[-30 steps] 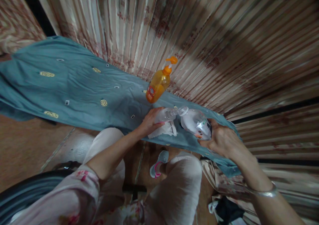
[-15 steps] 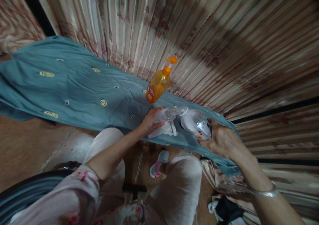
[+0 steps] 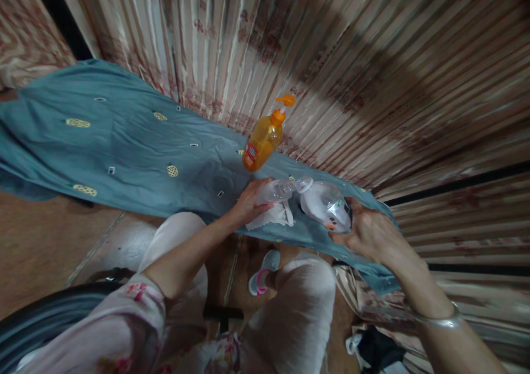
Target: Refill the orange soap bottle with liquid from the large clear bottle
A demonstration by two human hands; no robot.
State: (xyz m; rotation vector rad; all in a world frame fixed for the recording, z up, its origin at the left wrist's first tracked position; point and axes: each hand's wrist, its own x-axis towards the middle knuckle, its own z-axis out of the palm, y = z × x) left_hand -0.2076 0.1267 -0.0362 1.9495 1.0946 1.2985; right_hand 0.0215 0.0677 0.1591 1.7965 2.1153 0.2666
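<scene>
My left hand [image 3: 249,202] is wrapped round a small clear bottle [image 3: 274,191], which lies tilted with its neck to the right. A white cloth or tissue [image 3: 276,215] lies under that bottle. My right hand [image 3: 362,228] grips the base of a larger clear bottle [image 3: 327,204] with a label, tipped to the left. The mouths of the two bottles meet at a round clear rim [image 3: 304,184]. An orange pump bottle [image 3: 263,141] stands behind them, touched by neither hand.
A teal patterned cloth [image 3: 136,142] covers the long narrow surface. Pleated curtains [image 3: 223,48] hang right behind it. Below are my knees, a shoe [image 3: 265,272], a black round-edged object [image 3: 53,313] at left and a dark bundle [image 3: 380,347] at lower right.
</scene>
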